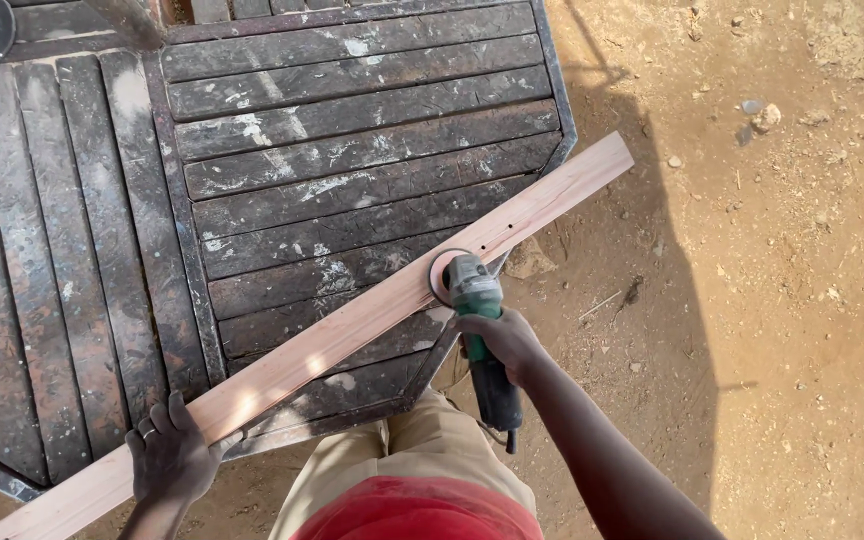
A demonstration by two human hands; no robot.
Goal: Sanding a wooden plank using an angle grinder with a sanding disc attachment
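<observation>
Nearest us, our left hand [174, 458] presses flat on a long pale plank [352, 325] lying diagonally across a dark slatted table [352, 150]. Our right hand [505, 342] grips a green grinder [480, 330], its round disc on the smooth wood.

From my feed: left hand [174, 458] looks dusty, whether gloved or bare I can't tell. Right hand [505, 340] bare, arm unsleeved. Red shirt at bottom edge, khaki trousers below it.
</observation>
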